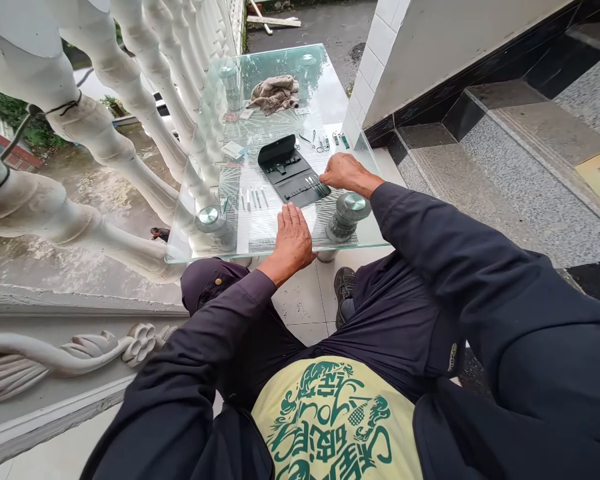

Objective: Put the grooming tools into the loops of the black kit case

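My right hand (349,173) is at the right edge of an open black manicure case (296,179), fingertips pinched together beside slim metal tools (314,183) held in its slots. What the fingertips grip is too small to make out. My left hand (293,237) rests at the near edge of the glass table (290,63), palm down, fingers stretched and close together, holding nothing. Left of the case, several slim metal tools (253,199) lie in a row. Beyond it are small scissors (323,144) and nail clippers (341,139).
A crumpled brown cloth (275,95) lies toward the table's far end. A small packet (234,151) sits left of the case. Metal-capped table supports (347,213) flank the near edge. White balusters (145,87) line the left; stone steps (500,167) rise on the right.
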Action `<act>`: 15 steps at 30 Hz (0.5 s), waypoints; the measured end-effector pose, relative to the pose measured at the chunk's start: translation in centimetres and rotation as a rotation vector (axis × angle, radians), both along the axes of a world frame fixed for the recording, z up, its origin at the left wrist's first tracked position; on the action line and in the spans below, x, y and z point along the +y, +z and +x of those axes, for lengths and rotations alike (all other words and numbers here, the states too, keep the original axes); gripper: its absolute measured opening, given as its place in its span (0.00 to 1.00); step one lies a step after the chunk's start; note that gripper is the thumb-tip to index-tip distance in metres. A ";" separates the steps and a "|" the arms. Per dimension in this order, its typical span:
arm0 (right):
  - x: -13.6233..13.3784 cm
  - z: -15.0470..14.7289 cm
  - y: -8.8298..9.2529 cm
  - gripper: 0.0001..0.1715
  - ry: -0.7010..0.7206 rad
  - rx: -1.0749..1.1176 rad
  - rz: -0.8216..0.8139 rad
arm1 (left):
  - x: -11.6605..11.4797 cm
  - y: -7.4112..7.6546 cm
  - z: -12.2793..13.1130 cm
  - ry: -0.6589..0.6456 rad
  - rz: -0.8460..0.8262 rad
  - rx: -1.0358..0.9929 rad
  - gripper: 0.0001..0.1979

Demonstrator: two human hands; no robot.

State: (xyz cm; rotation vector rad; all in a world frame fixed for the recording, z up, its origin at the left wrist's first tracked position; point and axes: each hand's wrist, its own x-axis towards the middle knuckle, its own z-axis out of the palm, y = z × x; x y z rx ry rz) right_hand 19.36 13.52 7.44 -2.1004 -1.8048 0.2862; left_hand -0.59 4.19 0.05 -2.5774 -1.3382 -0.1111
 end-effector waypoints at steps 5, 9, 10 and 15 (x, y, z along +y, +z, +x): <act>1.9 -1.0 0.2 0.21 0.002 -0.115 0.021 | 0.7 1.4 0.4 -0.041 -0.032 0.088 0.66; 2.4 -2.2 0.3 0.19 -0.058 -0.150 0.022 | 0.9 2.1 0.8 -0.073 -0.047 0.139 0.68; 2.6 -2.5 0.4 0.20 -0.075 -0.143 0.016 | 0.9 2.1 0.9 -0.068 -0.052 0.137 0.68; 3.5 -3.1 0.7 0.20 -0.117 -0.112 -0.011 | 0.6 1.9 1.1 -0.049 -0.052 0.125 0.68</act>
